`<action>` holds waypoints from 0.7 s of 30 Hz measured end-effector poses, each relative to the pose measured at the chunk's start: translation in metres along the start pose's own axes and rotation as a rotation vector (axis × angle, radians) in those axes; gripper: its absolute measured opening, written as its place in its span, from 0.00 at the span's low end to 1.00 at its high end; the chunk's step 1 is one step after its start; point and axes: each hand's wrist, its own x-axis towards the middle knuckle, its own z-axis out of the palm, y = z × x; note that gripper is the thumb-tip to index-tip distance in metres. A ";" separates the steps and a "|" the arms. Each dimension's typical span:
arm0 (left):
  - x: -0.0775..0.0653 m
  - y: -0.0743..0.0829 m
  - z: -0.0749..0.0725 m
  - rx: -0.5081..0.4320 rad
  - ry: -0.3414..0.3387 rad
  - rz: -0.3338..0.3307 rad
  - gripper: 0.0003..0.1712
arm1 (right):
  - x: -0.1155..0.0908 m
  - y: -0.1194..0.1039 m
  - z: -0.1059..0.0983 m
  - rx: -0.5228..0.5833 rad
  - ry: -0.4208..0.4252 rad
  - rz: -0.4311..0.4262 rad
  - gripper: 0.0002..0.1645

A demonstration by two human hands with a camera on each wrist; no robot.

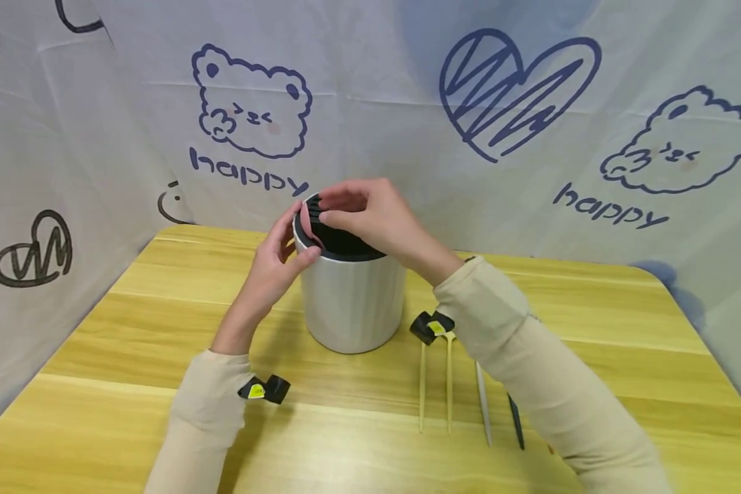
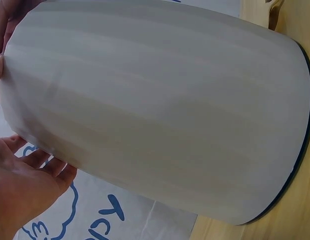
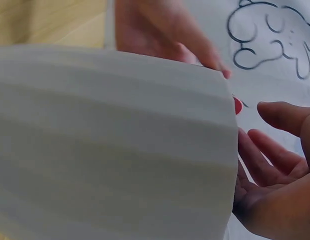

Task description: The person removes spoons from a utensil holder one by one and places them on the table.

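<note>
A white bin (image 1: 355, 302) with a ribbed wall and a black inner rim stands upright on the table. My left hand (image 1: 276, 261) grips it at the top left, thumb at the near rim and fingers along the outer wall. A curved pink piece (image 1: 307, 221) lies against the inside of the rim between the two hands; its lower part is hidden. Over the opening hovers my right hand (image 1: 377, 216), fingers toward the pink piece. In the right wrist view this hand (image 3: 282, 170) has thumb and fingers spread apart, nothing between them.
Several long thin utensils lie to the right of the bin on the wooden table (image 1: 593, 329): two yellow ones (image 1: 449, 384), a pale one (image 1: 483, 405) and a dark one (image 1: 515, 422). The right sleeve covers parts of them. White cloth (image 1: 370, 55) with drawings hangs behind.
</note>
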 end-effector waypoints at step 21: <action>0.001 0.000 0.000 -0.012 -0.010 0.009 0.51 | 0.013 -0.001 0.013 -0.158 -0.089 -0.030 0.16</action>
